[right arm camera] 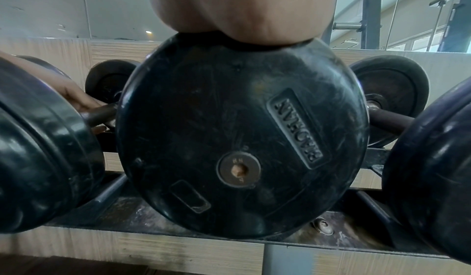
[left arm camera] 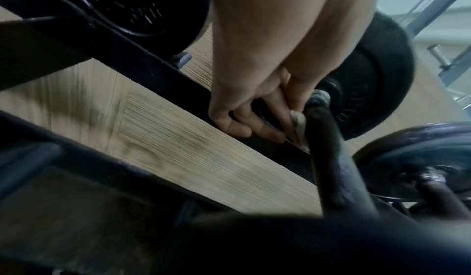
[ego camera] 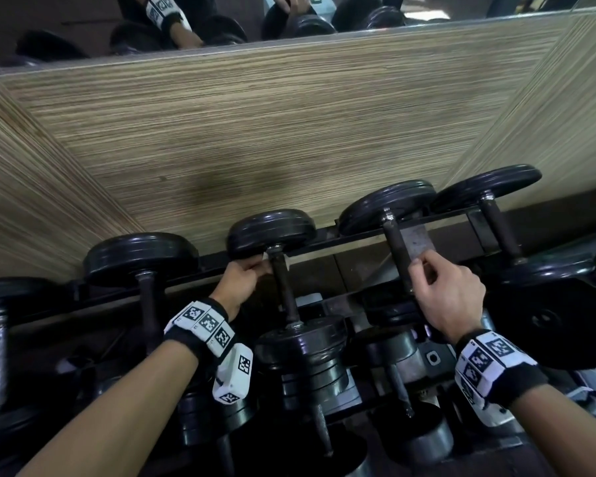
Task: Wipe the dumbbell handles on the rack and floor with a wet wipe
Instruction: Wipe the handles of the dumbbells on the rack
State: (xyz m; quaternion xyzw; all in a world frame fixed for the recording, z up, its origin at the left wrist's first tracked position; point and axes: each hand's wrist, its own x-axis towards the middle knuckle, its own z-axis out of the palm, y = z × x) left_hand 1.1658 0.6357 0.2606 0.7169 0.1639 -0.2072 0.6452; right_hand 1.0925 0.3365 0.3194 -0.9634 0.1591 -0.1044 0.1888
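Raised letters "BRAOHAN", not fully clear, on the dumbbell end plate (right arm camera: 242, 134).

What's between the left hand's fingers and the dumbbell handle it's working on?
A wad of white wet wipe sits between the left hand and the dark handle, pinched against the bar near its far plate. The left wrist view shows it best.

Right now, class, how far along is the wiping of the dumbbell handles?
Done: nothing shows which handles are already wiped. In hand: the left hand presses a white wipe against the far end of one handle on the rack; the right hand touches the next handle. Left: apparently that handle and the dumbbells below.
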